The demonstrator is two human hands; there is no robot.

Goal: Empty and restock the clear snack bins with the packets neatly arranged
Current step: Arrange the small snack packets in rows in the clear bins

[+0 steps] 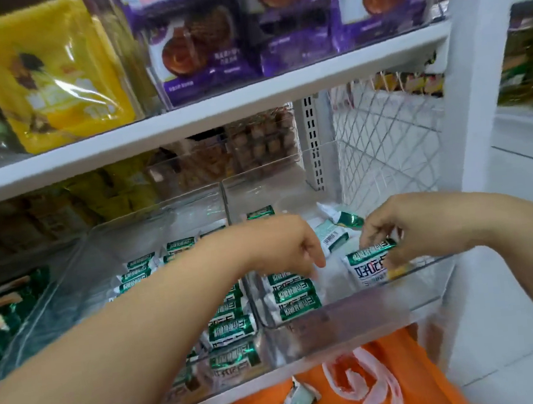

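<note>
Two clear bins stand side by side on the lower shelf. The left bin (78, 274) holds rows of green-and-white snack packets (231, 329). In the right bin (361, 303), a short row of the same packets (296, 292) lies at its left side, and loose packets (333, 237) sit at the back. My left hand (291, 247) reaches into the right bin, fingers curled down over the row, holding nothing I can see. My right hand (389, 238) pinches one green-and-white packet (369, 265) upright near the bin's front wall.
An orange bag (341, 398) below the shelf holds loose packets (297, 402). Above, a white shelf board (247, 97) carries bins of purple pastry packs (206, 47) and yellow packs (44, 70). A white upright post (481, 64) stands at right, wire mesh behind it.
</note>
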